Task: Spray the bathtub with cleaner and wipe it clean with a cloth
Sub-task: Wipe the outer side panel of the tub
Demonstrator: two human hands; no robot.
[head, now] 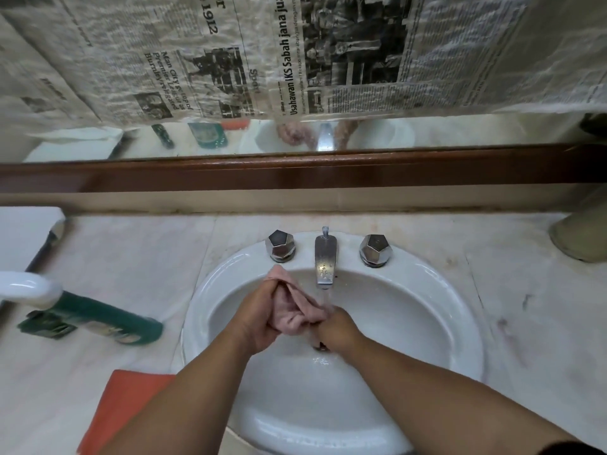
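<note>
Far left on the pale counter [131,257], a green bottle [92,320] lies on its side with its cap end toward the wall side. Nearer the front edge, a flat orange cloth [121,412] lies just beside the white sink [460,307]. The left forearm comes in from the lower left, angled up over the bowl. The left hand [262,320] is turned inward with its fingers curled tightly round a bunched pink cloth [292,310]. One corner of that cloth pokes up past the knuckles toward the left knob [280,245]. The cloth sits over the middle of the basin, held between both hands, just left of the chrome tap [325,257]. A thin stream of water [325,298] runs from the tap down onto the cloth's right end. The right hand [338,326] meets it there, back of the hand upward and fingers closed round that end, low over the drain. Its forearm stretches back to the lower right corner. The right knob [374,249] stands behind it on the rim. Above, the mirror [460,133] is mostly covered with newspaper [345,54], and the strip left bare reflects the hands faintly.
</note>
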